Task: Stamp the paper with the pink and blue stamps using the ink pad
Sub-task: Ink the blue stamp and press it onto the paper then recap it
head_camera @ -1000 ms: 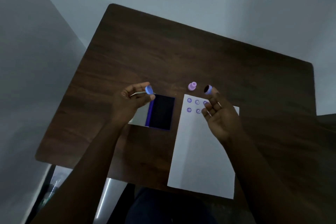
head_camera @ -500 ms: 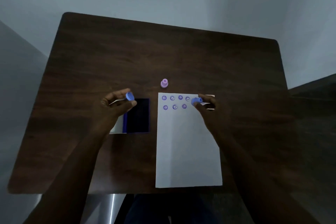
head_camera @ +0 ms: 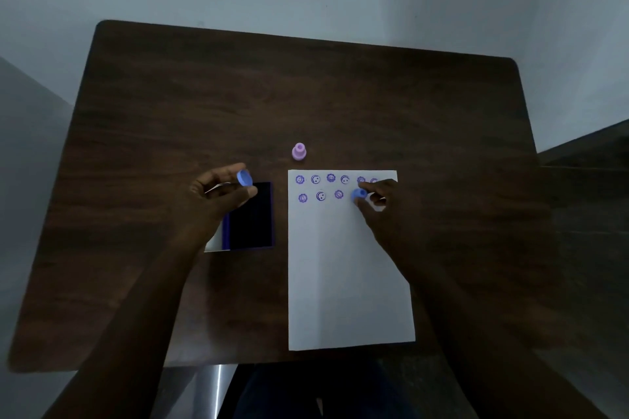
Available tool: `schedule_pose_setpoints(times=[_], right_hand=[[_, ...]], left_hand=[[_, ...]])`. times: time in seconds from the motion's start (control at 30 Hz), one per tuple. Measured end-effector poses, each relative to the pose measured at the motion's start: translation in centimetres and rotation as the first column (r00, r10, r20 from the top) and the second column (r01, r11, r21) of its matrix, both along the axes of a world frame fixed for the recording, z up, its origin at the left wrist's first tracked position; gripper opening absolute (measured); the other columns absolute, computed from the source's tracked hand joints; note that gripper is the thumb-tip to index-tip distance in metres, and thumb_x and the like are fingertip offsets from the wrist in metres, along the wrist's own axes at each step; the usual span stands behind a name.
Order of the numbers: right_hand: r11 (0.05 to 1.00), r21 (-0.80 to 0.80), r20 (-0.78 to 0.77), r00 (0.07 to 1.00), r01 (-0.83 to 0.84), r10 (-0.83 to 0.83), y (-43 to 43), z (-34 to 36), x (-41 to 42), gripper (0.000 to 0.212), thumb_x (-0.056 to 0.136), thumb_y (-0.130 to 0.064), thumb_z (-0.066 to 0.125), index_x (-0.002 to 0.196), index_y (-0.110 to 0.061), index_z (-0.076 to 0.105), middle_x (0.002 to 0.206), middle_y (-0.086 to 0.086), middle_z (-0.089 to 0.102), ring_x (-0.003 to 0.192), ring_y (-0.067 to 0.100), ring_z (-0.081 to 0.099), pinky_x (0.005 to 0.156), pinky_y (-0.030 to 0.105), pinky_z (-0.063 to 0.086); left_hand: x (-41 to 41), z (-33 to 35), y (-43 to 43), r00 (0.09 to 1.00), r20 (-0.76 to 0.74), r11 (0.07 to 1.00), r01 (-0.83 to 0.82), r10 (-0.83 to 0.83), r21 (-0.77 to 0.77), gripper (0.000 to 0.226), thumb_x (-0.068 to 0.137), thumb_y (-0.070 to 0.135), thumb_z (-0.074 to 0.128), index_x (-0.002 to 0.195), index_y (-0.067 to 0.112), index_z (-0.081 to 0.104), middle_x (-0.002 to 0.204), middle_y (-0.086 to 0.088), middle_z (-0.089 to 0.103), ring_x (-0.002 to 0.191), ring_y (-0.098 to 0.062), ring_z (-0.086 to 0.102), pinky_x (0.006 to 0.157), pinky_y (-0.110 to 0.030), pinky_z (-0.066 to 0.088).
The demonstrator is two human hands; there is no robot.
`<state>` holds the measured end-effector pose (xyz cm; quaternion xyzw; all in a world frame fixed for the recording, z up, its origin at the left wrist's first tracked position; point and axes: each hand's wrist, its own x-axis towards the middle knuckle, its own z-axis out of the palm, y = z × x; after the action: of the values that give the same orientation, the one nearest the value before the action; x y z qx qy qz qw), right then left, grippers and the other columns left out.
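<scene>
Fingers of the left hand (head_camera: 218, 196) pinch a small blue cap (head_camera: 244, 177) above the ink pad (head_camera: 251, 215); pink stamp (head_camera: 299, 151) stands alone on the worktop (head_camera: 272, 95); right hand (head_camera: 381, 204) pinches the blue stamp (head_camera: 358, 194), pressing it onto the paper (head_camera: 343, 275) beside the purple prints (head_camera: 320, 187).

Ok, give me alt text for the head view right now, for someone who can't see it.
The right hand presses a blue stamp onto white paper, second row of purple prints, on a dark wooden table. The left hand holds a blue cap over the open ink pad. A pink stamp stands beyond the paper.
</scene>
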<state>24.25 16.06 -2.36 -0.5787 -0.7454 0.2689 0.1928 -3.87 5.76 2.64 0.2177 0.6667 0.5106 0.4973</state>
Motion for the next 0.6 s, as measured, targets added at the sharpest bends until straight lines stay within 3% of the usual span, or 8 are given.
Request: schedule_pose_setpoints(times=[0.1,0.2,0.33,0.43,0.6], right_hand=[[1.0,0.014,0.016,1.0,-0.012,0.011,0.1,0.3,-0.1,0.026,0.087,-0.029,0.075,0.104,-0.009,0.074,0.096,0.006,0.07,0.077,0.007,0.058,0.071,0.012,0.041],[1.0,0.008,0.023,1.0,-0.014,0.014,0.1,0.2,0.0,0.025,0.087,-0.028,0.074,0.102,-0.008,0.074,0.094,0.007,0.07,0.077,0.008,0.057,0.073,0.018,0.042],[0.999,0.026,0.042,0.998,-0.047,0.046,0.3,0.0,0.1,0.022,0.086,-0.025,0.075,0.1,-0.009,0.074,0.094,0.007,0.071,0.08,0.015,0.063,0.076,0.025,0.049],[0.998,0.02,0.044,0.997,-0.061,0.06,0.3,-0.1,0.0,0.02,0.088,-0.026,0.073,0.102,-0.011,0.075,0.096,0.006,0.071,0.085,0.018,0.066,0.08,0.029,0.05],[0.997,-0.006,0.112,0.991,-0.075,0.076,0.4,0.2,-0.3,0.017,0.089,-0.025,0.071,0.101,-0.014,0.075,0.099,0.003,0.072,0.084,0.016,0.064,0.077,0.019,0.038]], left_hand=[[0.2,-0.1,0.1,1.0,0.0,1.0,-0.01,0.01,0.006,0.04,0.08,-0.002,0.073,0.112,0.021,0.068,0.1,-0.001,0.072,0.085,-0.005,0.071,0.072,-0.012,0.058],[0.4,0.0,0.1,1.0,-0.006,1.0,-0.015,0.015,0.006,0.041,0.081,-0.004,0.072,0.116,0.016,0.066,0.1,0.0,0.071,0.077,0.003,0.072,0.07,-0.011,0.057],[0.2,-0.3,0.0,1.0,0.006,1.0,-0.026,0.026,0.007,0.04,0.08,-0.004,0.073,0.114,0.017,0.068,0.101,0.001,0.073,0.083,-0.004,0.071,0.071,-0.012,0.057],[0.1,-0.8,-0.2,1.0,0.012,1.0,-0.025,0.025,-0.002,0.039,0.079,-0.003,0.074,0.11,0.021,0.07,0.093,0.009,0.076,0.082,-0.001,0.073,0.069,-0.011,0.056],[0.0,-1.4,-0.2,1.0,0.016,1.0,-0.018,0.019,-0.022,0.038,0.077,0.004,0.078,0.101,0.033,0.073,0.093,0.01,0.079,0.089,-0.003,0.074,0.069,-0.012,0.055]])
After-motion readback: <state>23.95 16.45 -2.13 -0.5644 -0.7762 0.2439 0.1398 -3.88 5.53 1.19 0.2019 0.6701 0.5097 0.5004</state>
